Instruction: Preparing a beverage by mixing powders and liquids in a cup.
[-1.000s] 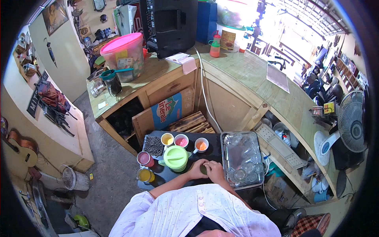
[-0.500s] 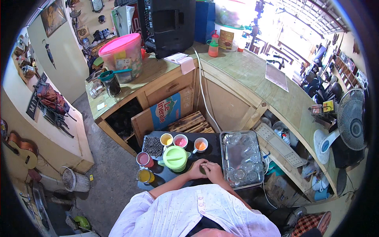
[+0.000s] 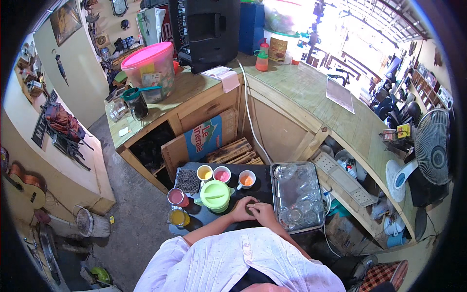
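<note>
My left hand (image 3: 241,210) and my right hand (image 3: 263,212) meet over the front of a black table (image 3: 255,192). Between them is a small dark green roundish thing (image 3: 250,209), mostly covered by fingers; its kind is not clear. Left of my hands stands a light green lidded pitcher (image 3: 215,195). Behind it are white cups holding yellow (image 3: 205,172), pink (image 3: 222,174) and orange (image 3: 246,179) contents. A glass mug of yellow liquid (image 3: 178,217) and a cup of pinkish-red liquid (image 3: 178,197) sit farther left, near a clear tray of dark round pieces (image 3: 188,180).
Right of my hands, a metal tray (image 3: 287,194) holds several glasses. A wooden counter (image 3: 299,90) wraps around ahead, bearing a speaker (image 3: 206,34) and a pink-lidded tub (image 3: 148,73). A white cable (image 3: 253,117) hangs in front; a fan (image 3: 430,151) stands at right.
My fingers have shifted slightly around the dark green thing, with both hands still together at the same place. The cups, pitcher and tray have not moved.
</note>
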Demonstrator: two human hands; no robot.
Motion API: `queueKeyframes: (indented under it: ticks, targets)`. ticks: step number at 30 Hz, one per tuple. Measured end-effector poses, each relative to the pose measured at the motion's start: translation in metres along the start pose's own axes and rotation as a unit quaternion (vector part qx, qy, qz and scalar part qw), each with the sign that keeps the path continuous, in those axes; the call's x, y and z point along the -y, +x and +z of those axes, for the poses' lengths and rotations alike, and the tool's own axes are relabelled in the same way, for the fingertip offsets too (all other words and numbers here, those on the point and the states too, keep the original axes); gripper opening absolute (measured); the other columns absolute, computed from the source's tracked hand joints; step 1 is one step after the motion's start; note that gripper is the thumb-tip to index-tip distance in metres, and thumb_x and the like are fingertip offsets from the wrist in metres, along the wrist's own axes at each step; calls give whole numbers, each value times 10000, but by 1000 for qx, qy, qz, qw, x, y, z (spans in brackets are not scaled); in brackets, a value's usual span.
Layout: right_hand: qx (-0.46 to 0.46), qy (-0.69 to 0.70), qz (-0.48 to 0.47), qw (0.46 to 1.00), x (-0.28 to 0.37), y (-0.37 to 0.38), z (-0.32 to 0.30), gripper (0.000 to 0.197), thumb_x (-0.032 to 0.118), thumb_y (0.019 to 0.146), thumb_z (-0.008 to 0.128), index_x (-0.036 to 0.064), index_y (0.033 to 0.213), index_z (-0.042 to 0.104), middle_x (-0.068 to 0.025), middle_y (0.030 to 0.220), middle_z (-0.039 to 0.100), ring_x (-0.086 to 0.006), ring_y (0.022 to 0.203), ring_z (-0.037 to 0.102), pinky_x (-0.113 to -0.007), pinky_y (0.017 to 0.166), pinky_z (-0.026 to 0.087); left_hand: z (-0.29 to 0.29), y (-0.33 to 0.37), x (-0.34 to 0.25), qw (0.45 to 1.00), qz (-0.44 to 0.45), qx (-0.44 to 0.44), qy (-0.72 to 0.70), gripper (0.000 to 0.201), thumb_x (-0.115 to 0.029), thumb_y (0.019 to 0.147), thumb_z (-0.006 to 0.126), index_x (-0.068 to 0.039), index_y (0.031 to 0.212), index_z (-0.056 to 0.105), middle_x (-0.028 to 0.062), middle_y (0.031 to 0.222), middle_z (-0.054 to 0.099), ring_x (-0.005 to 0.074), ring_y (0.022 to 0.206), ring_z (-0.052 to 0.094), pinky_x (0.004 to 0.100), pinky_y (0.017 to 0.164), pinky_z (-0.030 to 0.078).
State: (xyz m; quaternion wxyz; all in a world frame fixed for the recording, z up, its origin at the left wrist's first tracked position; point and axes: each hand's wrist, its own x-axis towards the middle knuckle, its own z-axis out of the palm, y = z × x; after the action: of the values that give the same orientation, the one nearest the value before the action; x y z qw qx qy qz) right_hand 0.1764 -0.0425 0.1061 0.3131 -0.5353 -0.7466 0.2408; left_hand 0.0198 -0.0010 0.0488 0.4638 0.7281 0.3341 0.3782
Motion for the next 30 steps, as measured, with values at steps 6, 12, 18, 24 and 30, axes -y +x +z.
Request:
queueKeyframes:
  ticks: [6, 12, 18, 24, 30]
  targets:
    - [-52, -19, -37, 998, -2, -3, 1, 160, 162, 828, 689, 86, 953, 753, -136, 927, 719, -312, 833, 681, -404, 741, 512, -1, 0, -4, 1000, 2, -2, -16, 650, -239, 542, 881, -40, 1089, 591, 117, 1087, 647, 248, 1018, 643, 368, 898, 505]
    - [-34, 26, 7, 999, 1, -6, 7, 155, 158, 840, 679, 80, 952, 752, -133, 923, 719, -295, 837, 685, -399, 739, 523, 1, 0, -2, 1000, 6, 1, -25, 668, -236, 552, 888, -43, 1107, 572, 105, 1090, 638, 220, 1012, 633, 354, 894, 502]
    - [-49, -23, 12, 998, -1, -5, 2, 149, 156, 842, 677, 68, 937, 751, -125, 911, 720, -308, 828, 683, -400, 743, 528, 1, -2, -1, 1000, -3, -10, -24, 701, -246, 549, 896, -51, 1121, 540, 99, 1069, 623, 199, 995, 616, 347, 886, 496]
    - [-75, -27, -7, 997, 3, -1, 2, 142, 165, 841, 677, 78, 924, 755, -127, 896, 720, -315, 791, 679, -396, 725, 522, 3, -4, 3, 998, -18, -16, -63, 679, -256, 545, 900, -53, 1081, 536, 99, 1044, 629, 191, 969, 620, 344, 871, 499]
    - [-50, -29, -17, 998, -2, -2, 7, 142, 151, 849, 660, 66, 919, 749, -131, 886, 715, -312, 801, 677, -406, 718, 505, 2, -4, 3, 996, -35, 2, -86, 695, -213, 558, 915, -40, 1106, 523, 90, 1080, 603, 168, 1028, 588, 333, 919, 481]
